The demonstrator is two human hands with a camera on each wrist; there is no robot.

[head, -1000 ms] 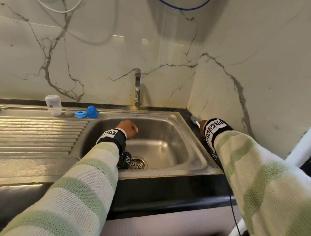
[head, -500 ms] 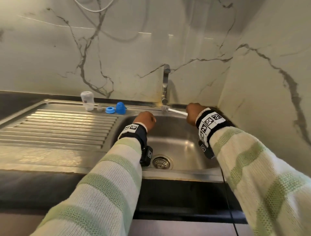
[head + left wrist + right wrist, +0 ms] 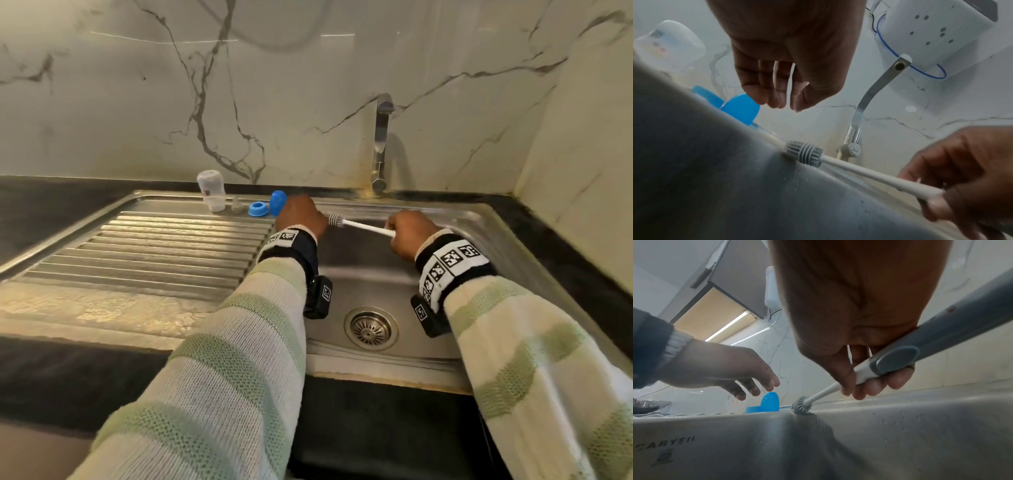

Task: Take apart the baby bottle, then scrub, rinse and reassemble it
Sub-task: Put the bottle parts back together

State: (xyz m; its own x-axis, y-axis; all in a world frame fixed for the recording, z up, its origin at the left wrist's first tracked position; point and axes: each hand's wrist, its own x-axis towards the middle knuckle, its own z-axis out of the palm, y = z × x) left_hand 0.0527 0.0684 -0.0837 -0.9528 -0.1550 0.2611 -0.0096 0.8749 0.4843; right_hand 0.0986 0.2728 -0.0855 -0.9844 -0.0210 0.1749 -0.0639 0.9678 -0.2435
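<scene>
At the far left lies the ribbed steel drainboard (image 3: 144,246), set into the dark tabletop (image 3: 68,370). Along its back edge, from left to right, stand the parts of the dismantled baby bottle: the clear bottle body (image 3: 211,190) turned mouth down, a small clear nipple (image 3: 236,205) just beside it, then the blue collar ring (image 3: 258,209), then the blue cap (image 3: 277,202) standing upright nearest the basin. The left hand (image 3: 300,216) hovers just above and beside the blue cap; in the left wrist view its fingers (image 3: 764,91) hang loosely curled with the thumb close to them, so that grip holds nothing. To its right the grey ribbed head of the bottle brush (image 3: 336,219) rests on the sink's rim at the basin's back left corner, and its white shaft slants across the basin toward the right hand (image 3: 409,233). That grip is closed round the brush handle, with the fingers (image 3: 869,387) wrapped under it. Behind, the tap (image 3: 381,144) rises against the marble wall, and below the wrists the drain strainer (image 3: 371,328) sits in the floor of the sink (image 3: 479,219).
</scene>
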